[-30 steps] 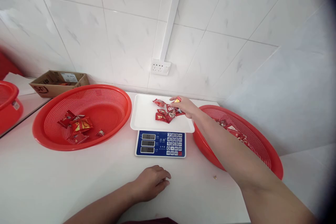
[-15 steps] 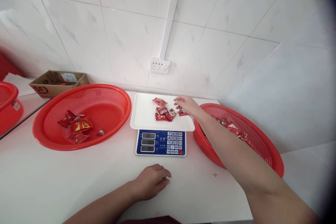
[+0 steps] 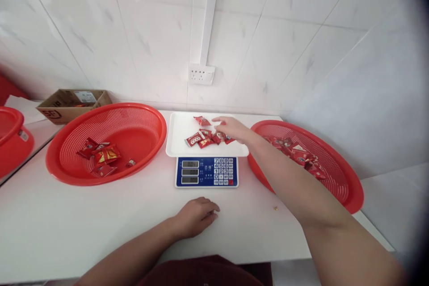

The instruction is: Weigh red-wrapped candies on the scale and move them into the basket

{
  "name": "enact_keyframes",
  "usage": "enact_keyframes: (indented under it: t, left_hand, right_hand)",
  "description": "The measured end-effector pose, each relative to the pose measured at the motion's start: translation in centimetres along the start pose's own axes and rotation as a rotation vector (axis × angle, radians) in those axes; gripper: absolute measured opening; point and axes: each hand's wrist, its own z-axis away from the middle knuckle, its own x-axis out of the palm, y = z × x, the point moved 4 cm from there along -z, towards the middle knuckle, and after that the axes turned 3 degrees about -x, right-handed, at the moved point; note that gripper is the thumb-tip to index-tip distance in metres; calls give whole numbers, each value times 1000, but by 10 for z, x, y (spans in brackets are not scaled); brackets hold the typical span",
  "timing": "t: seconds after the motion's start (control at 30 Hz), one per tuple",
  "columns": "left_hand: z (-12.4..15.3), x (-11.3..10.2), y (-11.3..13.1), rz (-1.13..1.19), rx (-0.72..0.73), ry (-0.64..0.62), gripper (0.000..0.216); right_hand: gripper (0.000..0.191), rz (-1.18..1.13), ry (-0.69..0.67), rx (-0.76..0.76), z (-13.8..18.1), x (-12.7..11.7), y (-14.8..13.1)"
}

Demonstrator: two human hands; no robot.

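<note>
My right hand is over the white tray of a digital scale. A bit of red packet shows between its thumb and fingers, mostly hidden by them. Under and beside these fingers lie several small red snack packets, with one packet apart at the back. Resting on the table in front of the scale is my left hand, loosely curled, thumb apart from the fingers, holding nothing.
Left of the scale stands a red perforated basket with a few packets. Another red basket, partly behind my right arm, holds more packets. A cardboard box sits by the tiled wall. A tiny golden bit lies on the table.
My right hand has shifted a little left over the tray. The packets there lie differently, one now further left. My left hand stays on the table; the view has tilted slightly.
</note>
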Motion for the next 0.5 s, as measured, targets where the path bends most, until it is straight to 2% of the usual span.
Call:
enact_keyframes:
  t: [0.1, 0.2, 0.27, 0.37, 0.5]
  left_hand:
    - [1, 2, -1, -9, 20, 0, 26]
    - [1, 3, 0, -14, 33, -14, 26]
    - [1, 3, 2, -14, 27, -19, 26]
    - [1, 3, 3, -5, -2, -14, 25]
    - [-3, 3, 1, 34, -45, 2, 25]
  right_hand:
    - [31, -71, 105, -48, 30, -10, -1]
    - [27, -247, 64, -80, 75, -9, 17]
    - [31, -411, -36, -24, 109, 2, 43]
    - [32, -636, -189, 134, 150, 31, 94]
    - [28, -877, -252, 238, 177, 68, 147]
